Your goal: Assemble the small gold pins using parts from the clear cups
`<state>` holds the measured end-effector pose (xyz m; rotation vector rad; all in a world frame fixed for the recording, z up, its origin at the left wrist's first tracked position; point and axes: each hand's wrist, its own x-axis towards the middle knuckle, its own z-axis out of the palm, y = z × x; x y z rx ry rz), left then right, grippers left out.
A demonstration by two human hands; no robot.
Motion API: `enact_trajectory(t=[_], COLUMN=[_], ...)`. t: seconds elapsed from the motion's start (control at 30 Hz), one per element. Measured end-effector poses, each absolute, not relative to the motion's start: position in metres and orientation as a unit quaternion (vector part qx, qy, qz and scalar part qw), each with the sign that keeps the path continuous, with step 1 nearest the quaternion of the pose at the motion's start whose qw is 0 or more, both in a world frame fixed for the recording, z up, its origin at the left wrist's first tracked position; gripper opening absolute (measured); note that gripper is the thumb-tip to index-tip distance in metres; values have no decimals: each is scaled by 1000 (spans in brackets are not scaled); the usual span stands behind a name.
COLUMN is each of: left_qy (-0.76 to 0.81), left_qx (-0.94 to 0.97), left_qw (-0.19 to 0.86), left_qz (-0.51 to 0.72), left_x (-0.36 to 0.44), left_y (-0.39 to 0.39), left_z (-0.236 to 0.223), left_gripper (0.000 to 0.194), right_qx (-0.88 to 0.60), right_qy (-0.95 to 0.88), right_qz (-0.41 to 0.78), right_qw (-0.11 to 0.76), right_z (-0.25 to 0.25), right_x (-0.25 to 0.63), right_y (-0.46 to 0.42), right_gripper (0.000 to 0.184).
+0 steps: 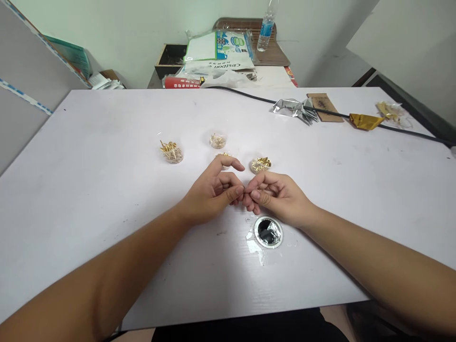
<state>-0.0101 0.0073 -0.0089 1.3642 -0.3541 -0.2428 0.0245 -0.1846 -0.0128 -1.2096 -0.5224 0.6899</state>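
Note:
Over the middle of the white table, my left hand [215,192] and my right hand [280,194] meet fingertip to fingertip. Each is closed in a pinch of thumb and fingers, with the left index finger lifted. Whatever lies between the fingertips is too small to make out. Just beyond my right hand stands a small clear cup of gold metal pins [261,164]. Another cup of gold pieces [225,155] is partly hidden behind my left hand. Farther back is a cup of paler gold pieces [217,140], and to the left a cup of longer gold pins [172,152].
A round cable hole [268,232] with clear tape sits in the white table [199,275] near me. A black cable [249,95] crosses the back, past silver foil bags [294,109], brown cardboard [324,107] and a gold packet [365,121]. Behind stands a water bottle [265,31].

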Motion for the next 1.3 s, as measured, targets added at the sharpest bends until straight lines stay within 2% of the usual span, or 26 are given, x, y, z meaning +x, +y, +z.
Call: enact_trajectory(t=[0.2, 1.3], left_qy=[-164, -162], left_qx=[619, 610], left_qw=[761, 768], left_qz=[-104, -113], left_x=[-10, -10], left_y=[8, 8], left_z=[-9, -8], left_gripper=[28, 28], right_qx=[-504, -494], right_qy=[-220, -213], right_qz=[337, 344], right_qw=[764, 770], right_z=[-15, -14], right_x=[25, 25], right_y=[-186, -186], right_gripper=[13, 12])
